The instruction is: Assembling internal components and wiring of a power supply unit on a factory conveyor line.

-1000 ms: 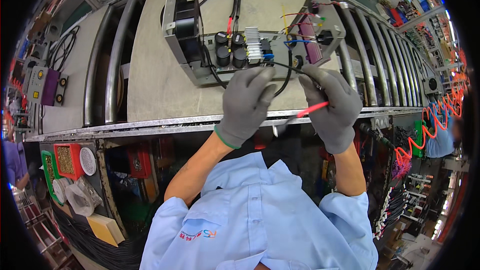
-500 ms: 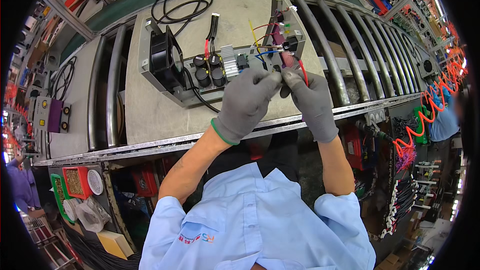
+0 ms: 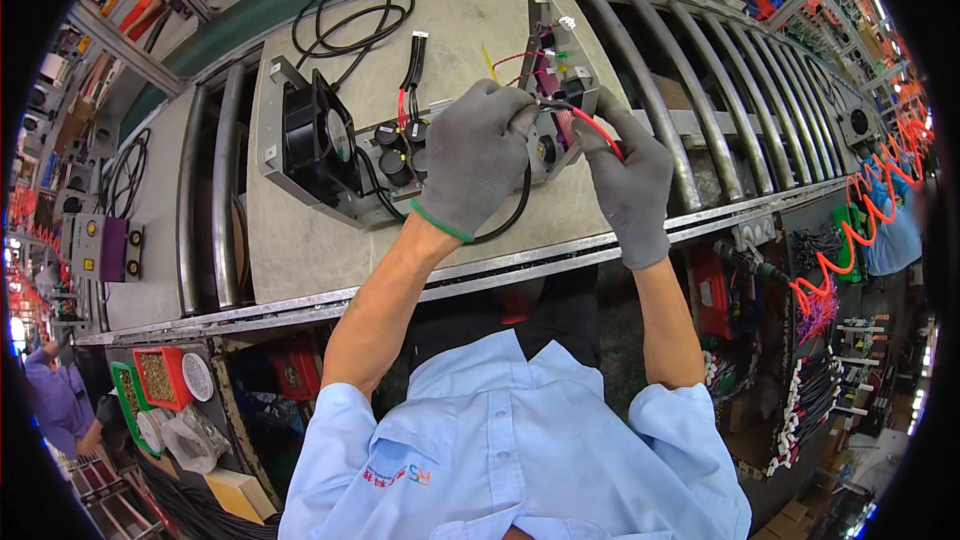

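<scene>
My left hand (image 3: 475, 162), in a grey glove with a green cuff, is closed over the middle of an open metal chassis. Its fingertips pinch the end of a black cable (image 3: 524, 195) that loops down below the hand. Close by on the right, my gloved right hand (image 3: 632, 178) curls at the end panel (image 3: 568, 65), with a thick red wire (image 3: 598, 130) running into its grip. On the chassis are a black fan (image 3: 322, 145), black capacitors (image 3: 394, 166) and upright black leads (image 3: 415, 60). My left hand hides part of the circuit board.
The chassis rests on a grey board (image 3: 300, 260) over a roller conveyor (image 3: 668, 105). A coiled black cable (image 3: 355, 15) lies behind it. A purple and grey unit (image 3: 105, 248) stands left. Bins of small parts (image 3: 160, 378) sit lower left; an orange coiled hose (image 3: 850, 240) hangs right.
Both hands have moved up toward the end panel and slightly apart. The left hand has lifted the black cable's end toward the panel. The chassis has shifted slightly left in view.
</scene>
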A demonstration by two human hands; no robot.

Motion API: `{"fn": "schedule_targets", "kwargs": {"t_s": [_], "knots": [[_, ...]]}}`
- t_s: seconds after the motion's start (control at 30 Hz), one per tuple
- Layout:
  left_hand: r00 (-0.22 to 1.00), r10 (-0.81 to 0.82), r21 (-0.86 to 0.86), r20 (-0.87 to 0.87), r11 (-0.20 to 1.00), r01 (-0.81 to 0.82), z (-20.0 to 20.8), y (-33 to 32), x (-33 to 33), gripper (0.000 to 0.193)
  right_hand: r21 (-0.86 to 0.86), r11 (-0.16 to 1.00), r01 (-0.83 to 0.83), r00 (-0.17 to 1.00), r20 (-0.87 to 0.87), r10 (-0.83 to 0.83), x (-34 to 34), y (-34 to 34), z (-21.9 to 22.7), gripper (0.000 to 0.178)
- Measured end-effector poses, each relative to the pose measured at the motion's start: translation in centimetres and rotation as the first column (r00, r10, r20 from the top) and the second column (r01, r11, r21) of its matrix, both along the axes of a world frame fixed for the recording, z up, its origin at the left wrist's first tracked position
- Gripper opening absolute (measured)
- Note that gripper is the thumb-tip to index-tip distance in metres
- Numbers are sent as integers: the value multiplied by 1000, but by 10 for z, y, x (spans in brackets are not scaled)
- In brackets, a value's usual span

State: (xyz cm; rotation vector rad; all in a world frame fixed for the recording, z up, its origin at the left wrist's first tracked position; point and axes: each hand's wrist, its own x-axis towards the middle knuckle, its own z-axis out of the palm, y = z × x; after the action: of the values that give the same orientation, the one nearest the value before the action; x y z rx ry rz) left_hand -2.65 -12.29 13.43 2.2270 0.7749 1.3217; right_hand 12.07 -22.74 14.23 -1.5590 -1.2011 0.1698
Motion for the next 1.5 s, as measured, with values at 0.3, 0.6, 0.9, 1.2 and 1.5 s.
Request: {"fn": "schedule_targets", "kwargs": {"t_s": [0.3, 0.6, 0.9, 1.2, 1.5], "knots": [[1000, -16, 24, 2, 1000, 16, -4, 11, 11, 6, 15, 999, 47, 988, 146, -49, -5, 1, -11, 30], [999, 28, 169, 41, 985, -35, 8, -48, -33, 36, 46, 999, 23, 881, 472, -42, 0, -35, -4, 33], [984, -75, 100, -163, 991, 92, -39, -75, -83, 19, -247, 960, -134, 862, 449, 235, -29, -59, -15, 42], [993, -64, -129, -98, 990, 51, -86, -74, -96, 13, -360, 903, -233, 785, 478, 393, -58, -51, -30, 29], [967, 27, -844, 254, 495, 208, -97, -63, -99, 18, -114, 808, -578, 453, -869, 201, -34, -26, -13, 53]]}}
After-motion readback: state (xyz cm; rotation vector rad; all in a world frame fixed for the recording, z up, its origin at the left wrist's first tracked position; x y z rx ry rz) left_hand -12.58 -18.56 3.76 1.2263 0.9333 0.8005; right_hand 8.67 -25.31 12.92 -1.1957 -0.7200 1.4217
